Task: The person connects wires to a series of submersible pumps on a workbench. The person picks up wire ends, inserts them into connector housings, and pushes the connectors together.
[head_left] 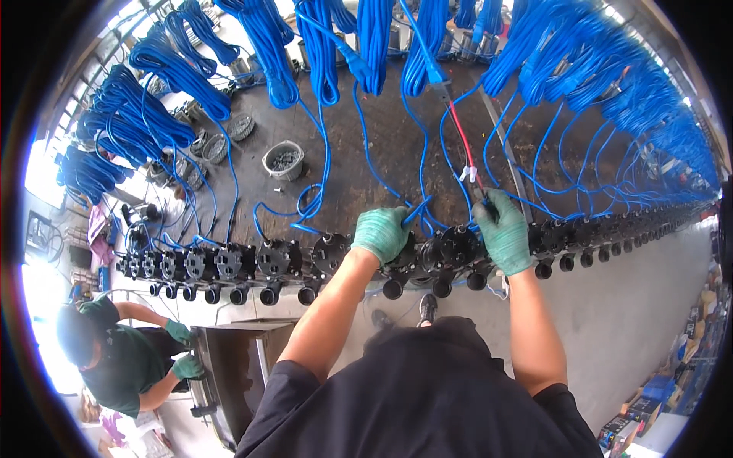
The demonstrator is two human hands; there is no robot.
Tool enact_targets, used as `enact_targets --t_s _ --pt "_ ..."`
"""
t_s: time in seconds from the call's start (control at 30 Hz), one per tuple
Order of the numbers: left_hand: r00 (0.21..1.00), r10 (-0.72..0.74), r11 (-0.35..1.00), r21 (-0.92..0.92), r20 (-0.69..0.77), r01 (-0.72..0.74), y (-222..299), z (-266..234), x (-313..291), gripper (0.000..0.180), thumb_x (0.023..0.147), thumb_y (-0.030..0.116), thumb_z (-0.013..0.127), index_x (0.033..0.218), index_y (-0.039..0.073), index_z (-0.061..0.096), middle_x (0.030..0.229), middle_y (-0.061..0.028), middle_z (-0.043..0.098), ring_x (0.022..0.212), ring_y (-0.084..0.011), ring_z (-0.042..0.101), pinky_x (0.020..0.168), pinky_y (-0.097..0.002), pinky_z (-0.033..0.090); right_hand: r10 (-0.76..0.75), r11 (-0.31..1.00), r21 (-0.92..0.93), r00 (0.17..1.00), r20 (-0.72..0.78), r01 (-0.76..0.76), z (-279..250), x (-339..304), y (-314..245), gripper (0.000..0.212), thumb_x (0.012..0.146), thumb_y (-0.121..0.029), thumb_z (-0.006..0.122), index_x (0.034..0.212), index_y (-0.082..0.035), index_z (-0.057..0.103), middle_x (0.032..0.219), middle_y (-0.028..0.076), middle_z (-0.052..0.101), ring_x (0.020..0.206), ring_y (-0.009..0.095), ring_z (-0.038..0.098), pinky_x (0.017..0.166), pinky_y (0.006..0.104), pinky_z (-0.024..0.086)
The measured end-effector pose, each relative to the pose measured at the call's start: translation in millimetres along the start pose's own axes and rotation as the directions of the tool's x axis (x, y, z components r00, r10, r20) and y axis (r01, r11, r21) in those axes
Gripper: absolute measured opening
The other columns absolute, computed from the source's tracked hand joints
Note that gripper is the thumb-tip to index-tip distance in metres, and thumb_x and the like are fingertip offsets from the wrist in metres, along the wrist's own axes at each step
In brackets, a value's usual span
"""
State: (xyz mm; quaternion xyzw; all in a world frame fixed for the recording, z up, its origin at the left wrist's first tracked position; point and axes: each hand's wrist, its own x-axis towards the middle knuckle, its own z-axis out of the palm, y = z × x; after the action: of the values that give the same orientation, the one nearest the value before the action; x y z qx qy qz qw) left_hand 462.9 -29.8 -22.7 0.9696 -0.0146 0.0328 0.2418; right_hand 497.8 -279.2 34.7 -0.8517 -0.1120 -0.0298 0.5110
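My left hand [382, 233], in a green glove, is closed on a blue cable [418, 209] just above the row of black pump-like units [449, 249]. My right hand [504, 230], gloved the same, pinches the dark lower end of a red lead [463, 137] beside that cable. Small white tags [468, 173] hang on the lead near my right fingers. Its upper end runs to a blue plug [437, 75] among the hanging cables. My fingers partly hide the unit tops and the lead's tip.
Bundled blue cables [324, 53] hang along the far side of the dark bench [259, 183]. A grey bucket [283, 161] of small parts stands on it, with bowls [241, 127] farther left. At lower left, a co-worker [114, 351] in green gloves grips a dark cart [237, 374].
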Motion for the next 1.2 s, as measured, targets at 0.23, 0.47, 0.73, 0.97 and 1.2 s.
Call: enact_targets --t_s 0.23,0.47,0.73,0.97,1.2 --pt "1.000 0.010 0.995 -0.095 -0.020 -0.012 -0.1 -5.7 3.3 0.040 0.097 0.047 0.062 0.088 0.010 0.072 0.081 -0.0216 0.071 0.081 -0.0462 0.068 0.074 -0.0536 0.054 -0.109 0.959 0.277 0.979 0.173 0.058 1.0 26.0 -19.6 0.041 0.097 -0.013 0.073 0.136 -0.006 0.061 0.104 0.001 0.065 0.089 0.010 0.061 0.081 0.0265 0.052" --pt "0.988 0.028 0.891 -0.444 -0.151 -0.093 9.1 -10.4 -6.8 0.061 0.091 0.043 0.077 0.136 0.006 0.059 0.122 -0.0191 0.071 0.111 -0.0327 0.071 0.094 -0.0433 0.055 -0.230 0.800 0.597 0.891 0.392 -0.056 2.2 110.4 -54.2 0.071 0.107 -0.059 0.046 0.155 -0.008 0.040 0.142 0.015 0.060 0.099 0.019 0.070 0.073 0.0314 0.058" --pt "0.871 -0.297 0.379 -0.886 -0.390 -0.268 91.0 -141.6 112.4 0.042 0.107 0.039 0.059 0.132 0.005 0.059 0.110 -0.0042 0.067 0.095 -0.0149 0.062 0.081 -0.0292 0.051 -0.217 0.637 0.689 0.777 0.591 -0.347 15.6 163.7 -105.8 0.052 0.100 -0.062 0.057 0.103 -0.011 0.069 0.073 0.001 0.063 0.060 0.015 0.060 0.052 0.0295 0.045" --pt "0.951 -0.180 0.419 -0.895 -0.251 -0.157 123.9 -167.3 135.8 0.041 0.109 0.038 0.050 0.120 0.001 0.064 0.082 -0.0125 0.070 0.058 -0.0219 0.065 0.057 -0.0335 0.053 -0.216 0.473 0.683 0.678 0.703 -0.557 -10.6 156.5 -125.4 0.047 0.101 -0.062 0.055 0.086 -0.018 0.057 0.063 -0.001 0.050 0.049 0.013 0.045 0.045 0.0281 0.032" --pt "0.937 -0.261 0.460 -0.883 -0.232 -0.091 135.0 -175.0 131.6 0.041 0.111 0.039 0.046 0.109 0.004 0.068 0.084 -0.0088 0.070 0.064 -0.0182 0.065 0.058 -0.0308 0.052 -0.155 0.474 0.651 0.672 0.724 -0.592 -17.1 144.7 -135.5 0.041 0.103 -0.056 0.053 0.082 -0.021 0.049 0.057 -0.003 0.041 0.042 0.010 0.032 0.041 0.0259 0.020"
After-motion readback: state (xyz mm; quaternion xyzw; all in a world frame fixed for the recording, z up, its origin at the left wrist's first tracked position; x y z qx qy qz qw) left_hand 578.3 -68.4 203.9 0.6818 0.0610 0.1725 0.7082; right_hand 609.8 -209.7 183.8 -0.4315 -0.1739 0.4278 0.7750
